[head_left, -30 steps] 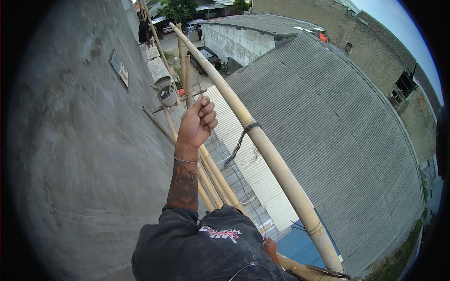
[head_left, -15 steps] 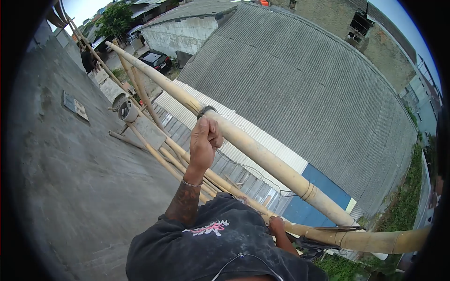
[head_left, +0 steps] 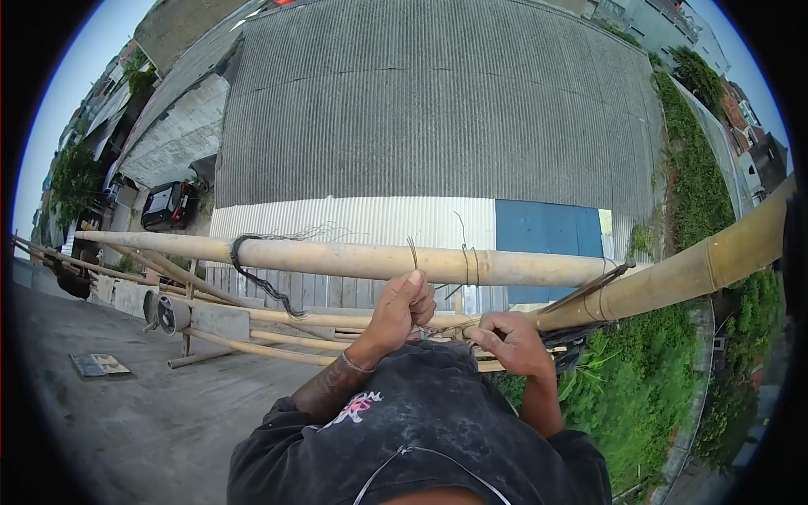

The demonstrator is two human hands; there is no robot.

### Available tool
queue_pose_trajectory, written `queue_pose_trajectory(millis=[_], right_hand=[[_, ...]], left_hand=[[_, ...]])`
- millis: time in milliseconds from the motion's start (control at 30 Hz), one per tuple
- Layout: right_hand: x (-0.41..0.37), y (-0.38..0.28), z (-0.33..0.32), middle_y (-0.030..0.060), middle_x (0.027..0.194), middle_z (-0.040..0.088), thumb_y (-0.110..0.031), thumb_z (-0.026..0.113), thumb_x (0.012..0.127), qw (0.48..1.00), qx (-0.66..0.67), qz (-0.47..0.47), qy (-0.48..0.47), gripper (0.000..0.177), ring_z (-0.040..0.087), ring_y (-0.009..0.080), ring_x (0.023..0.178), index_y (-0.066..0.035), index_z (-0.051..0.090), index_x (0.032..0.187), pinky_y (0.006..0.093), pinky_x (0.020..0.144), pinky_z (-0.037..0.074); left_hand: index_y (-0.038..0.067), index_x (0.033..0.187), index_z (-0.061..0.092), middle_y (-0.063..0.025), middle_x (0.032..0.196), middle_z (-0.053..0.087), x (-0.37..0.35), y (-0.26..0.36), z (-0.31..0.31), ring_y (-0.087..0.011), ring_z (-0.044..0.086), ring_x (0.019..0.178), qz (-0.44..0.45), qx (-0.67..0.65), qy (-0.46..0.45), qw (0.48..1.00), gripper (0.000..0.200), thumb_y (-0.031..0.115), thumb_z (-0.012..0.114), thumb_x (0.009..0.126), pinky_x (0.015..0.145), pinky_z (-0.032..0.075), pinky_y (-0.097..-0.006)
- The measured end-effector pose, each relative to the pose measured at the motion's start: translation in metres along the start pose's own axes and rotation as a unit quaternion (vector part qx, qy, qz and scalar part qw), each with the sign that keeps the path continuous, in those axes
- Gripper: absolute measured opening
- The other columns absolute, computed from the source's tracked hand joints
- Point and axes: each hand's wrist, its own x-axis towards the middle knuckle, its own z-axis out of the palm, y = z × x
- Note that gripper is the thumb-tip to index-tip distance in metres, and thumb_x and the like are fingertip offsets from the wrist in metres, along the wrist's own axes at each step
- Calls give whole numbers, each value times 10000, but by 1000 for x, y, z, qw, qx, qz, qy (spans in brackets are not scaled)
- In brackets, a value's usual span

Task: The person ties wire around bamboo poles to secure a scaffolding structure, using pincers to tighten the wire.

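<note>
A long bamboo pole (head_left: pixel 353 258) runs across in front of me. My left hand (head_left: pixel 402 310) is closed just below it, with thin wire strands (head_left: pixel 412 252) sticking up from the pinched thumb and finger in front of the pole. Close by on the right, my right hand (head_left: pixel 515 343) has its fingers curled over the lower bamboo pole (head_left: pixel 332 319); what they hold, if anything, is hidden. A dark wire bundle (head_left: pixel 268 282) hangs looped over the upper pole to the left. Further right, a wire tie (head_left: pixel 471 265) circles that pole, one loose end standing up.
A thick bamboo pole (head_left: pixel 673 273) slants up at the right, lashed at the joint. On the left, a bucket (head_left: pixel 173 312) stands on the scaffold beside a grey wall (head_left: pixel 210 404). A person (head_left: pixel 74 282) is at the far left. Corrugated roofing (head_left: pixel 438 118) and grass (head_left: pixel 623 404) lie below.
My view has swung right and levelled. My left hand has moved away from the wire bundle, rightwards along the pole. My right hand has come up beside it from the lower pole.
</note>
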Motion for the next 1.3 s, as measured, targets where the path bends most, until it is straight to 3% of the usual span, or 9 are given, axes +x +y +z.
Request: queue_pose_trajectory(millis=[67, 133, 333, 467, 633, 800, 1000, 1200, 1300], right_hand=[[6, -5, -1, 24, 685, 546, -237, 602, 916, 975, 73, -111, 179, 255, 495, 103, 627, -7, 586, 807, 251, 579, 412], [26, -20, -3, 26, 784, 582, -211, 594, 925, 948, 45, -113, 295, 212, 515, 104, 686, 1, 604, 941, 236, 618, 429], [28, -30, -7, 55, 909, 633, -161, 601, 919, 948, 198, -53, 244, 246, 558, 96, 795, 17, 620, 1088, 242, 724, 452], [15, -26, -19, 111, 905, 638, -202, 652, 878, 924, 70, -36, 374, 226, 585, 180, 815, 14, 668, 944, 296, 711, 463], [-2, -19, -31, 77, 852, 612, -145, 651, 875, 887, -1, -87, 454, 174, 566, 144, 770, 26, 633, 906, 276, 696, 453], [-19, -34, -31, 66, 845, 628, -97, 650, 865, 866, 28, -37, 498, 137, 566, 103, 734, 22, 633, 931, 252, 674, 457], [-21, -23, -27, 83, 797, 657, -136, 655, 859, 854, 10, -24, 520, 180, 591, 123, 670, 12, 643, 960, 270, 612, 473], [-12, -20, -22, 38, 706, 618, -133, 643, 885, 854, 55, -51, 515, 170, 551, 65, 596, 27, 629, 939, 226, 544, 447], [-14, -23, -23, 29, 721, 616, -130, 639, 889, 858, 132, -34, 495, 167, 545, 62, 601, 28, 628, 941, 223, 546, 443]], left_hand=[[124, 678, 302, 42, 594, 222, 7, -11, 8, -81, 206, 502, -29, -2, -33, 999, 424, 363, 339, 1026, 456, 206, -256], [121, 689, 315, 42, 604, 241, 14, -19, 17, -83, 225, 507, -54, 0, -59, 997, 423, 378, 337, 1025, 461, 220, -252], [89, 751, 409, 45, 613, 309, 41, -24, 42, -62, 268, 518, -81, 88, -196, 973, 405, 383, 350, 1022, 470, 239, -242], [66, 870, 498, 45, 622, 328, 68, -26, 50, -60, 279, 525, -121, 112, -251, 954, 345, 351, 375, 1022, 483, 253, -235], [58, 1101, 484, 30, 677, 363, 85, -45, 63, -64, 310, 567, -126, 83, -313, 938, 263, 284, 374, 1027, 523, 283, -229], [19, 1080, 501, -29, 747, 507, 98, -38, 79, -98, 483, 626, -89, 198, -374, 902, 296, 266, 345, 1033, 609, 429, -249], [-13, 1052, 515, -56, 780, 562, 98, -43, 71, -129, 577, 711, -131, 183, -366, 903, 285, 230, 369, 1027, 702, 492, -272], [-32, 1099, 533, -96, 858, 645, 97, -33, 78, -127, 621, 814, -31, 238, -343, 908, 263, 196, 441, 1004, 750, 512, -280], [-24, 1116, 536, -73, 838, 654, 102, -27, 73, -123, 626, 822, -70, 247, -366, 895, 250, 184, 475, 991, 760, 515, -277]])
